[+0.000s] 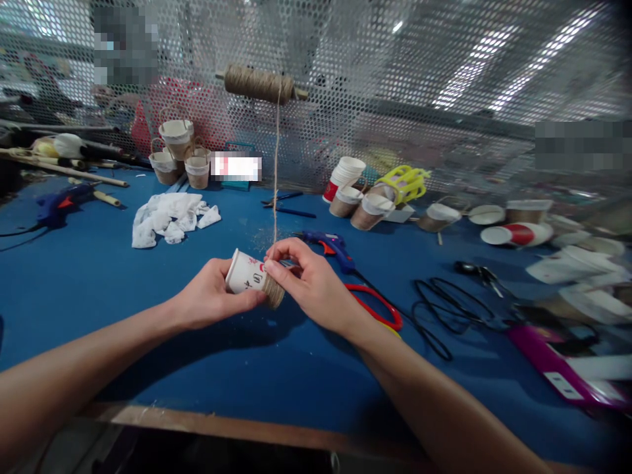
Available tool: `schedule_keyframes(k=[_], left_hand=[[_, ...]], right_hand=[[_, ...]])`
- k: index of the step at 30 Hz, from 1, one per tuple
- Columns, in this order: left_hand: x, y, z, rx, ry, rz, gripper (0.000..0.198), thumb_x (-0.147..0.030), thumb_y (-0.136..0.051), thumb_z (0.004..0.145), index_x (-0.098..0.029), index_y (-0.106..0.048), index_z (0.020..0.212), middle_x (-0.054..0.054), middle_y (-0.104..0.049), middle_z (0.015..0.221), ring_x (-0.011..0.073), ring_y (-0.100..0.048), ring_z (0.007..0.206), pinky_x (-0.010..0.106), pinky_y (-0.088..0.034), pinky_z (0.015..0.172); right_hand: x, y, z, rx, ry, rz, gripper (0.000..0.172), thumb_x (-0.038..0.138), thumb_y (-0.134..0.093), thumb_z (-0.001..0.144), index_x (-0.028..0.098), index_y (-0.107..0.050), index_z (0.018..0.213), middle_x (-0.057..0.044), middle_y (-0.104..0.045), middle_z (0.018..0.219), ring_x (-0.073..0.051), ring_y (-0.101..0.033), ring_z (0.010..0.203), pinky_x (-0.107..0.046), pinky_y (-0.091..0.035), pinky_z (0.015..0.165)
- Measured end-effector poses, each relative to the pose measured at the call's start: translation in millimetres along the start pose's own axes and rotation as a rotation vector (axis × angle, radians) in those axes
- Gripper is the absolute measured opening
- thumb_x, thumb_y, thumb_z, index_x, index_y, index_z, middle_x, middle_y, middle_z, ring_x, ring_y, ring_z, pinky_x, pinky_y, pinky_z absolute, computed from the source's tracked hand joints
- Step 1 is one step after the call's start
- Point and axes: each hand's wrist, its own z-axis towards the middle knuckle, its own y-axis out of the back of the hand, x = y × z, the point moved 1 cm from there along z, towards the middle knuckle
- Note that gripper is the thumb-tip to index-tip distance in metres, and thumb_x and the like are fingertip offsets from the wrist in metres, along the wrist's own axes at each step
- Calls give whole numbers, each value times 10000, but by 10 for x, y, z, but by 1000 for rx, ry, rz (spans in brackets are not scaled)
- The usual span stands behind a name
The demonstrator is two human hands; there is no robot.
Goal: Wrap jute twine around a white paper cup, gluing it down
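A white paper cup [243,271] with red and black print lies tilted in my left hand [207,296], whose fingers are wrapped round it. Brown twine is wound about the cup's base end. My right hand [301,273] pinches the twine [276,164] against the wound part of the cup. From there the strand rises, taut, to a spool of twine [257,83] on a rod at the mesh panel. A blue glue gun [333,247] rests on the table just beyond my right hand.
Twine-wrapped cups with handles [176,141] stand at the back left, near crumpled white cloth [172,217]. More cups [372,207] and a yellow plastic basket [405,184] are at the back right. Black cable [439,309], a purple power strip [557,368] and red-handled scissors [380,306] lie to the right.
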Motion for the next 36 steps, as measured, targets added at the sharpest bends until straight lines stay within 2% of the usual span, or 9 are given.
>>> schedule_keyframes(k=[13, 18, 22, 26, 30, 36], left_hand=[[75, 18, -5, 7, -73, 44, 179, -260, -632, 654, -94, -596, 709, -17, -540, 579, 72, -429, 510, 194, -353, 490], [-34, 90, 8, 47, 16, 22, 176, -251, -656, 652, -106, -630, 748, -2, -604, 626, 90, -485, 539, 212, -388, 533], [-89, 141, 43, 64, 117, -143, 174, -223, -684, 631, -113, -654, 762, 30, -665, 705, 118, -563, 609, 237, -425, 607], [-65, 111, 88, 14, 209, -233, 134, -172, -700, 594, -112, -639, 698, 6, -650, 633, 98, -548, 548, 210, -390, 543], [-56, 46, 108, -30, 236, -261, 94, -112, -676, 567, -109, -605, 628, -33, -598, 542, 74, -505, 487, 198, -350, 503], [-64, -5, 73, -62, 207, -234, 85, -71, -653, 553, -104, -605, 614, -34, -603, 537, 69, -497, 489, 198, -355, 521]], right_hand=[[-20, -32, -29, -6, -33, -76, 55, 255, -442, 845, 208, -437, 816, -21, -487, 805, -150, -502, 748, -306, -426, 657], [-10, -4, -29, -22, -36, -84, 73, 269, -443, 848, 205, -439, 812, -15, -489, 795, -140, -494, 717, -298, -413, 649], [-15, 0, -26, -27, -26, -84, 79, 280, -436, 848, 210, -435, 810, -9, -482, 785, -138, -490, 697, -293, -409, 630], [-18, -37, -2, -55, 39, -158, 61, 234, -451, 829, 214, -434, 774, -22, -462, 816, -141, -478, 716, -316, -418, 693], [-11, -72, -10, -73, 55, -199, 66, 224, -454, 827, 214, -434, 765, -23, -454, 807, -144, -475, 720, -328, -423, 718], [-49, -19, -56, -90, 21, -158, 80, 271, -459, 836, 192, -468, 830, -49, -505, 849, -148, -516, 758, -321, -456, 709]])
